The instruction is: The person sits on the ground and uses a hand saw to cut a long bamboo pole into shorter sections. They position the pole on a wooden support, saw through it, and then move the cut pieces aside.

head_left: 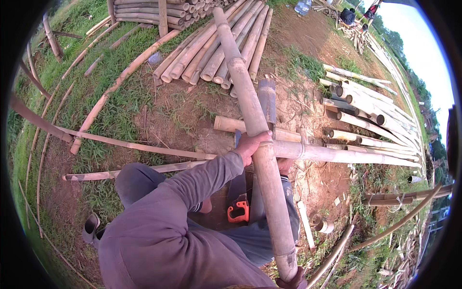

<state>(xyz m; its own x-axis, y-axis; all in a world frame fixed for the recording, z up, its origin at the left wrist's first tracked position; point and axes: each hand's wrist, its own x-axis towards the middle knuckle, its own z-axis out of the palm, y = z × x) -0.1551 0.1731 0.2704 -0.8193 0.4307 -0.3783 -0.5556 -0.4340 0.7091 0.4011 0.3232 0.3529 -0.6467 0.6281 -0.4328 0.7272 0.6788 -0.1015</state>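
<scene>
A long, thick bamboo pole (246, 94) runs slantwise before me, from the top middle to the lower edge. My left hand (252, 146), in a grey sleeve, grips it around the middle. At the pole's near end, my right hand (292, 281) is wrapped on the underside, partly cut off by the lower edge. Beneath the pole, another bamboo pole (332, 154) stretches to the right. A handsaw with an orange handle (238, 212) stands between my legs, its blade partly behind my left sleeve. Bare skin behind the pole, above a striped cuff, is mostly hidden.
Cut bamboo poles (192, 60) lie in a pile ahead, with a bamboo stack (154, 12) beyond. More poles (370, 113) spread out on the right. Thin bamboo strips (139, 147) cross the grass at left. A short bamboo piece (322, 224) lies at right.
</scene>
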